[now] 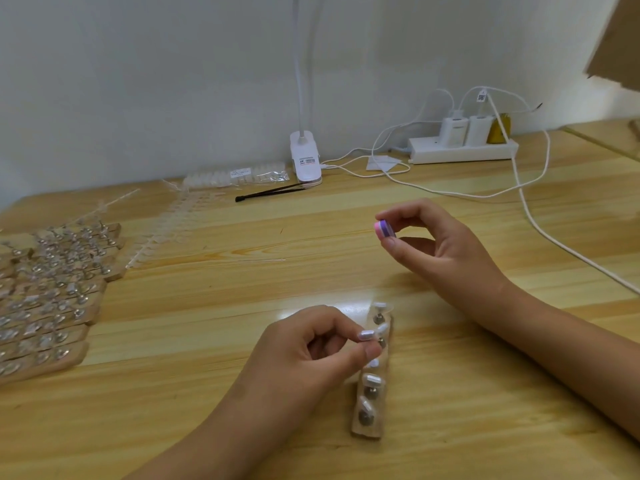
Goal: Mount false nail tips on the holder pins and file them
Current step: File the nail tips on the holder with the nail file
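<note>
A narrow wooden holder strip (pixel 375 429) lies on the table in front of me, with several metal pins that carry pearly false nail tips. My left hand (pixel 304 351) hovers at its left side and pinches one pearly nail tip (pixel 366 335) between thumb and fingertips. My right hand (pixel 436 244) is raised above the table further back and pinches a small pink-and-purple file block (pixel 384 229) between thumb and forefinger. The two hands are apart.
Many more wooden holder strips (pixel 52 306) with pins lie stacked at the left. Clear nail-tip racks (pixel 162 233) and a bag of tips (pixel 239 174) sit behind them. Black tweezers (pixel 270 192), a white clip lamp (pixel 305 161), a power strip (pixel 462 150) and white cables (pixel 540 230) lie at the back and right.
</note>
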Demonstrator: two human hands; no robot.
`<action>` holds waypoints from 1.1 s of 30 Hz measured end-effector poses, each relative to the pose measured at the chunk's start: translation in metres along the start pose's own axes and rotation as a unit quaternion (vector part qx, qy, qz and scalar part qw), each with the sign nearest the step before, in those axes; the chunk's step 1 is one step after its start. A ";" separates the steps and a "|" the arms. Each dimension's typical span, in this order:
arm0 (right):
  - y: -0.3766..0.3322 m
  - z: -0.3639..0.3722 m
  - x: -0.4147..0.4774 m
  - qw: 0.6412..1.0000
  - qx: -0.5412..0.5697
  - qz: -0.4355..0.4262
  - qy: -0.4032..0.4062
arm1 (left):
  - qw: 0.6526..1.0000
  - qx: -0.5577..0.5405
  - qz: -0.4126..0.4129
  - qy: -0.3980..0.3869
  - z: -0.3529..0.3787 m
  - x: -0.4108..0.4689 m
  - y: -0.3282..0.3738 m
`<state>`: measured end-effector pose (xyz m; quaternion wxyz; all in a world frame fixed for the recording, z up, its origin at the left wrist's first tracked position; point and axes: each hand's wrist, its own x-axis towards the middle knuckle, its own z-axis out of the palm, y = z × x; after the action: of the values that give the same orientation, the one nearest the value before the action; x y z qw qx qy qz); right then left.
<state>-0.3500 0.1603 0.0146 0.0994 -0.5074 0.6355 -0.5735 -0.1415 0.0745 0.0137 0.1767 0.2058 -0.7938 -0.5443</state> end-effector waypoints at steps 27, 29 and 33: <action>-0.029 0.017 -0.018 0.948 -0.123 -0.283 -0.080 | 0.979 -0.192 0.045 0.060 -0.011 0.009 -0.001; -0.029 0.017 -0.018 0.944 -0.130 -0.295 -0.076 | 0.978 -0.196 0.046 0.062 -0.011 0.008 -0.001; -0.029 0.019 -0.020 0.944 -0.128 -0.296 -0.073 | 0.977 -0.195 0.051 0.063 -0.010 0.008 -0.002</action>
<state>-0.3120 0.1685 0.0241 -0.0947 -0.7213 0.5160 -0.4523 -0.1428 0.0622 0.0154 0.2913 0.1603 -0.6689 -0.6649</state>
